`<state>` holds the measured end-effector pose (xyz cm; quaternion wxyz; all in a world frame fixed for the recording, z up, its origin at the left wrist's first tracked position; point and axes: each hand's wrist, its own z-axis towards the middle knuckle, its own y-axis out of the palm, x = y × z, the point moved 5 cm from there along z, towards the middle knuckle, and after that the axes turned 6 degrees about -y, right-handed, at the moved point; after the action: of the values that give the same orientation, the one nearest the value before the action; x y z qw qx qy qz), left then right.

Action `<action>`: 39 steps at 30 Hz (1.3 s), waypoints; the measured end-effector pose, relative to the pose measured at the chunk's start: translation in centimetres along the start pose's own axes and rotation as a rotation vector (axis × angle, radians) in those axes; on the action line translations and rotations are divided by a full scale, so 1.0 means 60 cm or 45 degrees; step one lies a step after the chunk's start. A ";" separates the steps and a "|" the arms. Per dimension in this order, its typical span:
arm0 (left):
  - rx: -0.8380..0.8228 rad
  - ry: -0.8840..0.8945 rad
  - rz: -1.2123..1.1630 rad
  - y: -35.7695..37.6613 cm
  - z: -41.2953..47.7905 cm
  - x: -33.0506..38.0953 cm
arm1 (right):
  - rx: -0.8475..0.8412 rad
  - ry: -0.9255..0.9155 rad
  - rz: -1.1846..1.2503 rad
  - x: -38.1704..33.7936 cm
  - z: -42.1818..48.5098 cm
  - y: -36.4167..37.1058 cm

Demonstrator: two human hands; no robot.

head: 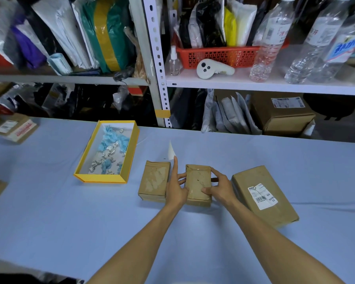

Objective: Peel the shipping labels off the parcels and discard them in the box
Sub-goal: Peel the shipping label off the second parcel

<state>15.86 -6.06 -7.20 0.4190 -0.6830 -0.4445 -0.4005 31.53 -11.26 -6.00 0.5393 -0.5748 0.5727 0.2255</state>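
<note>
Centrally on the surface (pixel 49 232), a small parcel (pixel 199 184) is gripped between both hands: the left hand (pixel 176 188) at its left edge, seemingly with a peeled white label (pixel 171 150) pinched at the fingertips, the right hand (pixel 220 188) at its right edge. Thin and limp, the label is probably sticky and best held by its edge. The yellow box (pixel 103 179) lies to the left; a larger parcel (pixel 275 214), still labelled, lies to the right.

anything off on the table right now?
One thing: a peeled white label stands up from the left hand, not yet in the yellow box. The right parcel keeps its label, and the left parcel shows torn residue.
</note>
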 end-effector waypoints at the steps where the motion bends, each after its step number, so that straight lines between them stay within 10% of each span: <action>1: -0.004 -0.018 -0.014 0.000 0.001 -0.001 | 0.007 0.007 0.003 0.003 0.002 -0.001; 17: -0.045 -0.196 -0.265 -0.008 -0.010 0.018 | -0.197 -0.007 -0.524 -0.009 -0.008 0.010; 23: 0.080 0.139 0.255 -0.016 -0.041 0.052 | -0.005 -0.228 -0.791 -0.029 -0.036 0.002; 33: 0.045 -0.044 -0.066 0.019 -0.075 0.051 | -0.010 0.018 0.479 -0.022 -0.061 0.005; 39: 0.068 -0.027 0.050 0.029 -0.095 0.044 | 0.021 0.037 0.606 -0.022 -0.082 -0.017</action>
<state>17.25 -11.07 -3.29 0.4401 -0.6843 -0.4462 -0.3728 30.33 -15.28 -2.91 0.4673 -0.4225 0.7015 0.3331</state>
